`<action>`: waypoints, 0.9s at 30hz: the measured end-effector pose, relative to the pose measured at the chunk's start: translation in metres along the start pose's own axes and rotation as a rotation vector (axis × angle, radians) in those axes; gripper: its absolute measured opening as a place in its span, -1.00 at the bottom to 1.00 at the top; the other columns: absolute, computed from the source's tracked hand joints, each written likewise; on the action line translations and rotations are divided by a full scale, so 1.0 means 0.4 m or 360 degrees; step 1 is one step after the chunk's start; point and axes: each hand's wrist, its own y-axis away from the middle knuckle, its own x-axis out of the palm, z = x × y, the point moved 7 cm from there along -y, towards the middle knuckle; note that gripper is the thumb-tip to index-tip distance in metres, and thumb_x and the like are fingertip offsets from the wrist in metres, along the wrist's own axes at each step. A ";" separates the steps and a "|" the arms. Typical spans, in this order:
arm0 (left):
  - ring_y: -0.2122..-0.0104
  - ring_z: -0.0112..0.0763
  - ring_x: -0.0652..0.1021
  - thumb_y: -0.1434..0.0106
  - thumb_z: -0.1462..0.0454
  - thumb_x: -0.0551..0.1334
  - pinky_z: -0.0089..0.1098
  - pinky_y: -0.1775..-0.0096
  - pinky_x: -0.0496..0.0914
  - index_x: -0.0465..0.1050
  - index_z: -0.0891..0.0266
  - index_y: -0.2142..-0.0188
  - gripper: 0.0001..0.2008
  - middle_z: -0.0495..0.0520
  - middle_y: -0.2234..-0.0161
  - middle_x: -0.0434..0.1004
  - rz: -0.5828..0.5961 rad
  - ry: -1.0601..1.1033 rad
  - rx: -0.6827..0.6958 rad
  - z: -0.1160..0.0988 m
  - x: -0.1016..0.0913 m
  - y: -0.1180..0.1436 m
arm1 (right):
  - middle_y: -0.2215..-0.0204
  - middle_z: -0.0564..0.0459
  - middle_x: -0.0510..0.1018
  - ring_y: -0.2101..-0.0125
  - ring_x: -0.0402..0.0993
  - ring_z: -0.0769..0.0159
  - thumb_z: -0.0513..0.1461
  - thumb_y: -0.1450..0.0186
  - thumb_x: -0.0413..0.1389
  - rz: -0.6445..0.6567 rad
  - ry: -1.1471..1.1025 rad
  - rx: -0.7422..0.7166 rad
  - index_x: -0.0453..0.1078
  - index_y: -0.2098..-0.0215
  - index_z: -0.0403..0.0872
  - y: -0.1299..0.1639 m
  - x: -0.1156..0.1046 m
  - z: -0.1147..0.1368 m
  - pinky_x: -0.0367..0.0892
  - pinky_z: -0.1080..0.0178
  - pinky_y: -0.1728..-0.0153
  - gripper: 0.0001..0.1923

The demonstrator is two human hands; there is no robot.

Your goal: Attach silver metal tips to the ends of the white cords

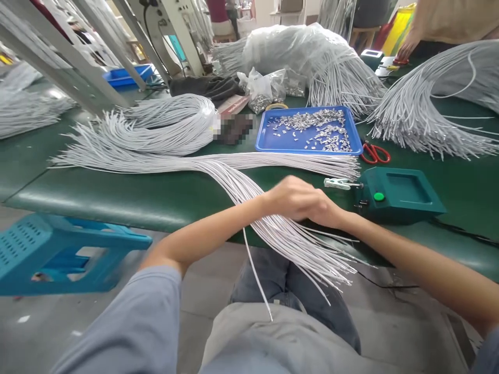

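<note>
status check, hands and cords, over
Left hand and right hand together, gripping white cord bundle at table edge. Green crimp box just right.

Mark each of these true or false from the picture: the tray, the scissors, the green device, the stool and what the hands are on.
1. The blue tray holds small metal pieces. True.
2. The scissors have blue handles. False: the handles are red.
3. Both hands, left hand and right hand, meet over the bundle of white cords at the table edge. True.
4. The green box has a red button. False: its button is green.
5. The blue stool stands upright on the table. False: it lies tipped on the floor, left of the person.
</note>
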 end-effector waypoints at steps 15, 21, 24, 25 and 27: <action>0.21 -0.22 0.52 -0.27 0.48 0.05 -0.28 0.29 0.31 0.53 0.29 0.32 -0.72 0.19 0.28 0.55 0.0316 -0.0990 -0.0921 0.238 -0.042 0.052 | 0.46 0.10 0.66 0.53 0.55 0.34 -0.39 -0.21 -0.01 0.0142 0.0006 -0.0079 0.54 0.40 -0.03 0.019 0.029 0.023 0.39 0.31 0.46 -0.72; 0.31 -0.31 0.56 -0.42 0.38 -0.09 -0.35 0.30 0.30 0.42 0.35 0.11 -0.69 0.18 0.31 0.57 0.0002 -0.0985 -0.0980 0.231 -0.077 0.054 | 0.45 0.09 0.67 0.50 0.56 0.35 -0.39 -0.21 -0.01 0.0143 -0.0039 -0.0051 0.54 0.40 -0.05 0.015 0.032 0.014 0.41 0.33 0.44 -0.72; 0.45 -0.39 0.53 -0.44 0.30 -0.06 -0.41 0.40 0.26 0.40 0.31 0.15 -0.73 0.05 0.47 0.53 -0.0034 -0.0829 -0.0779 0.180 -0.058 0.027 | 0.47 0.08 0.67 0.51 0.55 0.39 -0.41 -0.18 -0.02 0.0127 -0.0064 -0.0046 0.56 0.40 -0.08 0.008 0.033 0.007 0.42 0.35 0.43 -0.70; 0.49 -0.43 0.51 -0.43 0.27 -0.03 -0.44 0.43 0.25 0.40 0.27 0.21 -0.75 -0.01 0.52 0.50 -0.0016 -0.0755 -0.0629 0.144 -0.044 0.014 | 0.48 0.07 0.66 0.53 0.55 0.38 -0.40 -0.18 -0.02 0.0097 -0.0082 -0.0022 0.56 0.40 -0.09 0.004 0.030 0.001 0.44 0.34 0.45 -0.70; 0.54 -0.48 0.48 -0.39 0.31 -0.02 -0.45 0.46 0.22 0.40 0.26 0.30 -0.76 -0.02 0.55 0.48 0.0025 -0.0599 -0.0070 0.021 -0.009 -0.008 | 0.50 0.02 0.65 0.48 0.58 0.28 -0.33 -0.19 0.05 -0.0032 -0.0130 0.0021 0.55 0.44 -0.07 -0.002 0.017 -0.013 0.50 0.26 0.46 -0.78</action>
